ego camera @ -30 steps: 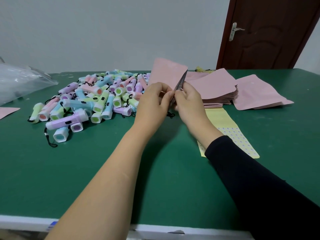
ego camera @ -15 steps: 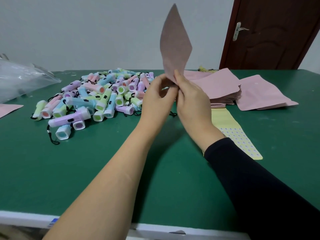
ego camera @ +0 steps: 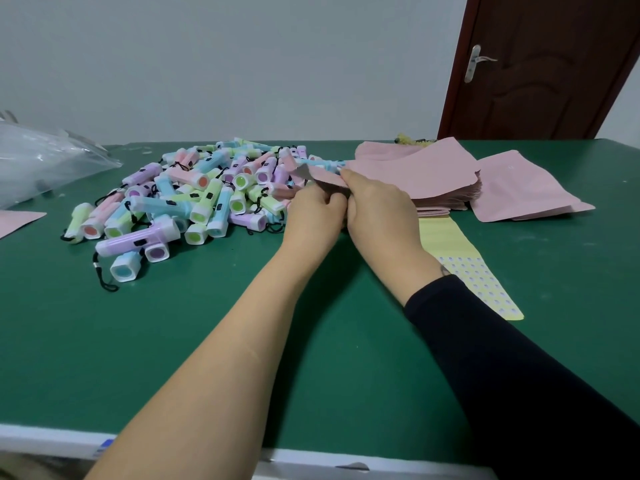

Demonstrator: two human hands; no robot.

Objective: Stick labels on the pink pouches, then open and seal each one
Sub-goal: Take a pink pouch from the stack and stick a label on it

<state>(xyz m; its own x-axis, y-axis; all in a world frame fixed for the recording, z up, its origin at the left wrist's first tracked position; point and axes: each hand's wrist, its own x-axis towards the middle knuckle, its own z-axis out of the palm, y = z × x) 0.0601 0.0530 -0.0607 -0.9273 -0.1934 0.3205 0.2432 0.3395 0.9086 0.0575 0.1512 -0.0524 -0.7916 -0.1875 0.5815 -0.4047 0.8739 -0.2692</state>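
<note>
Left grip (ego camera: 313, 216) and right grip (ego camera: 377, 209) pinch one pink pouch (ego camera: 323, 175): light, thin, floppy, probably slick; best held at its mouth edges.

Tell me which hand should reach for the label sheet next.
Right, probably. The label sheet lies just beside the right hand, partly under that forearm; the left hand would have to cross over. Both hands pinch the pink pouch, so the left could hold it alone.

- Green surface (ego camera: 173, 341), white front edge.
- Ctr-left: heap of pastel torches (ego camera: 194, 199) w/ black cords.
- Far left: clear plastic bag (ego camera: 41, 161); lone pouch (ego camera: 17, 220) at edge.
- Back right: pouch stack (ego camera: 433, 174), loose pouches (ego camera: 519, 188) beside it.
- Yellow label sheet (ego camera: 446, 237) in front of stack.
</note>
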